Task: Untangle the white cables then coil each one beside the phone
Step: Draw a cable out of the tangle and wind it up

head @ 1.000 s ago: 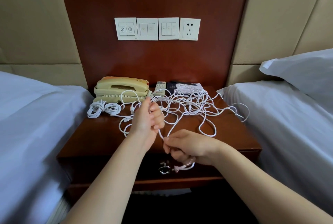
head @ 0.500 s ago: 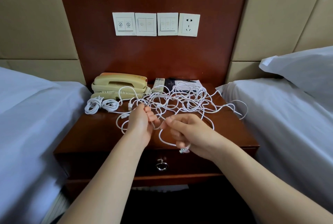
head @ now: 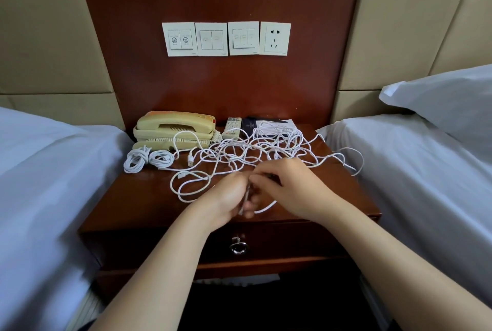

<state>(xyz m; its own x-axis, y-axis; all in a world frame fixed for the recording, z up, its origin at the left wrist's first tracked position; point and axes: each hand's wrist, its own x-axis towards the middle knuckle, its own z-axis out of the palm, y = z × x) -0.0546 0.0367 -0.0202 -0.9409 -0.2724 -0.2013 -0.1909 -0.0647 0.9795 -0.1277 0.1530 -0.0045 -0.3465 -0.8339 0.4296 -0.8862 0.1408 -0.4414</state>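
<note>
Pinching one strand [head: 266,207] in curled fingers, our left hand [head: 226,197] and right hand [head: 288,189] meet near the front edge of the nightstand [head: 138,203], we judge to draw slack clear of the tangle [head: 266,149] behind. Two coils [head: 135,161] already sit beside the phone [head: 173,128], out of the way.

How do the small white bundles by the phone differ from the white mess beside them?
The bundles are wound tight and small; the tangle sprawls loose across the nightstand. The bundles lie untouched by the phone; the left hand and right hand grip strands of the tangle. Both are thin white cable.
</note>
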